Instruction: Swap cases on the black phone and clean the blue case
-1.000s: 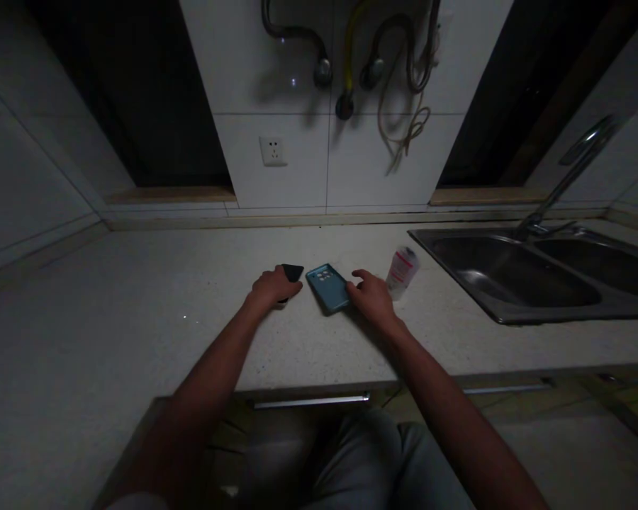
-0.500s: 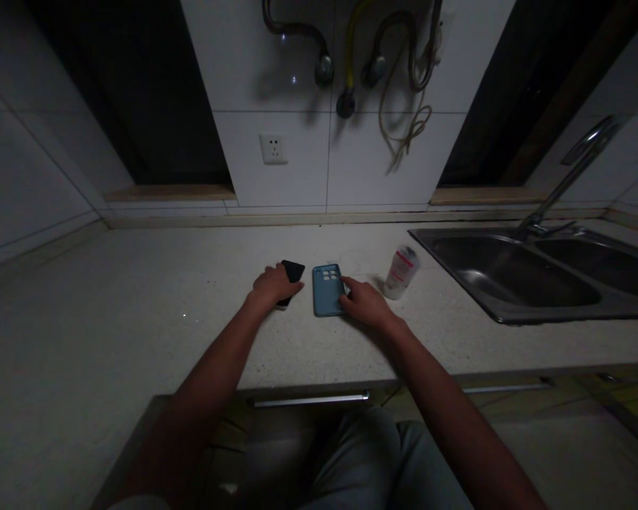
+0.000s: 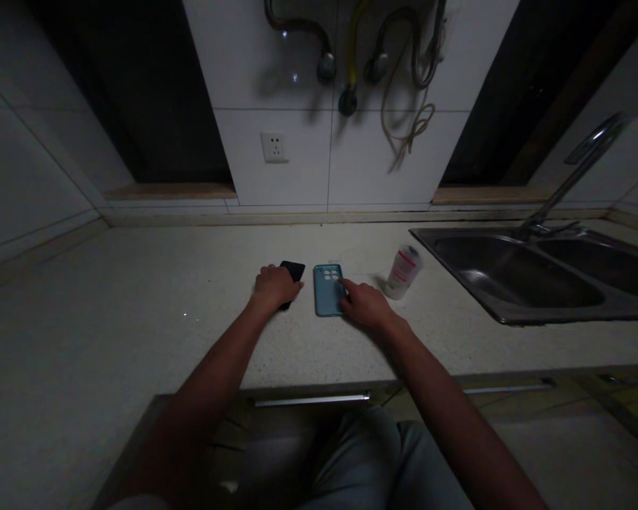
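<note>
My left hand (image 3: 275, 287) is closed over a black phone (image 3: 294, 269) on the countertop, with the thumb along its right side. Part of the phone is hidden under the palm. Just right of it lies a blue phone case (image 3: 327, 294) with several round camera cutouts near its top. My right hand (image 3: 366, 304) grips the case's right edge, the index finger reaching over its face below the cutouts and the thumb lower down. The remaining fingers are curled and partly out of sight. A clear plastic cup (image 3: 403, 273) with red print stands to the right of my right hand.
A steel double sink (image 3: 515, 276) with a curved faucet (image 3: 590, 152) is set into the countertop (image 3: 138, 304) at right. On the tiled wall are a socket (image 3: 273, 147), hanging hoses (image 3: 354, 42) and a tied cord (image 3: 417, 127). Drawer handles (image 3: 311, 401) line the counter's front.
My right index finger has slid slightly left from the case's edge onto its face. The left hand has shifted slightly on the phone. The phone and case lie in nearly the same place.
</note>
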### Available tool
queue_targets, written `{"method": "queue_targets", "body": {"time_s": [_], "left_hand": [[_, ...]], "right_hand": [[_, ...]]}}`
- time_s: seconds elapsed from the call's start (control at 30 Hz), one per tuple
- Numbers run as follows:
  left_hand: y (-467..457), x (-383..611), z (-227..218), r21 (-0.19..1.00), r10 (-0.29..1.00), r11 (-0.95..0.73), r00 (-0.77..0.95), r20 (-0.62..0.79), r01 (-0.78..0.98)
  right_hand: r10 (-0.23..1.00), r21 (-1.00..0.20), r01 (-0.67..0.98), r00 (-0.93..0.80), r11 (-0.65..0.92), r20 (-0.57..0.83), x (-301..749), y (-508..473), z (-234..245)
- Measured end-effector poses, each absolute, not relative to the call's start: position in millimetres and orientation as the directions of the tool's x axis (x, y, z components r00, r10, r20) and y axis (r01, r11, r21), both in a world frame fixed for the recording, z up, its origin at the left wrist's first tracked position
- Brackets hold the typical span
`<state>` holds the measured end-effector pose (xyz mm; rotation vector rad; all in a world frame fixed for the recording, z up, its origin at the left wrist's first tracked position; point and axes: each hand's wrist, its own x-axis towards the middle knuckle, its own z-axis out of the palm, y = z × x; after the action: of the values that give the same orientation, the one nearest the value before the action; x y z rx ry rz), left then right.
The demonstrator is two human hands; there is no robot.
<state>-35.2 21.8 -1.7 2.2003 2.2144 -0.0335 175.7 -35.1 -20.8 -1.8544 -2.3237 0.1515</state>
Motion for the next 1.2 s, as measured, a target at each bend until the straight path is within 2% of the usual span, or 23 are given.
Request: {"method": "queue_targets", "body": {"time_s": [0.2, 0.27, 0.33, 0.4, 0.47, 0.53, 0.57, 0.63, 0.7, 0.73, 0.87, 0.9, 1.0, 1.1, 1.2], "left_hand": [[17, -34, 1, -0.016, 0.998, -0.018, 0.017, -0.062, 1.0], [16, -34, 3, -0.017, 0.998, -0.017, 0.016, -0.069, 1.0], [16, -35, 4, 0.003, 0.998, -0.015, 0.015, -0.053, 1.0], [17, -36, 6, 0.029, 1.0, -0.009, 0.009, 0.014, 1.0], [16, -35, 7, 0.043, 0.994, -0.016, 0.012, 0.112, 0.999], [15, -32, 8, 0.045, 0.98, -0.044, 0.035, 0.194, 0.998], [14, -30, 8, 0.046, 0.974, -0.064, 0.053, 0.219, 0.997], [12, -27, 8, 0.053, 0.965, -0.113, 0.097, 0.242, 0.992], [10, -24, 7, 0.065, 0.958, -0.162, 0.141, 0.249, 0.985], [10, -23, 6, 0.072, 0.954, -0.184, 0.161, 0.253, 0.98], [11, -20, 3, 0.122, 0.912, -0.294, 0.24, 0.331, 0.948], [12, -19, 2, 0.141, 0.896, -0.331, 0.263, 0.357, 0.933], [10, -13, -1, 0.215, 0.844, -0.454, 0.34, 0.415, 0.865], [3, -2, -4, 0.302, 0.791, -0.57, 0.412, 0.452, 0.764], [-7, 8, -7, 0.392, 0.774, -0.621, 0.453, 0.441, 0.679]], "right_hand": [[0.958, -0.181, 0.942, -0.266, 0.281, 0.103, 174, -37, -20], [0.951, -0.251, 0.924, -0.247, 0.29, 0.188, 175, -37, -20], [0.923, -0.373, 0.885, -0.137, 0.278, 0.36, 178, -37, -20], [0.813, -0.514, 0.815, 0.096, 0.267, 0.575, 185, -37, -20], [0.582, -0.621, 0.726, 0.379, 0.296, 0.719, 194, -38, -18], [0.353, -0.667, 0.654, 0.567, 0.356, 0.744, 205, -41, -15], [0.284, -0.68, 0.634, 0.62, 0.367, 0.731, 210, -42, -13], [0.231, -0.724, 0.61, 0.691, 0.321, 0.685, 220, -44, -8], [0.254, -0.777, 0.585, 0.735, 0.232, 0.629, 228, -42, -5], [0.307, -0.8, 0.57, 0.74, 0.187, 0.599, 231, -40, -5], [0.698, -0.852, 0.522, 0.6, 0.028, 0.391, 237, -30, -12], [0.746, -0.852, 0.523, 0.56, 0.019, 0.36, 237, -28, -15], [0.756, -0.873, 0.483, 0.545, 0.072, 0.363, 238, -24, -21], [0.74, -0.95, 0.265, 0.603, 0.166, 0.298, 235, -19, -21], [0.837, -0.969, -0.072, 0.523, 0.236, 0.165, 225, -16, -18]]}}
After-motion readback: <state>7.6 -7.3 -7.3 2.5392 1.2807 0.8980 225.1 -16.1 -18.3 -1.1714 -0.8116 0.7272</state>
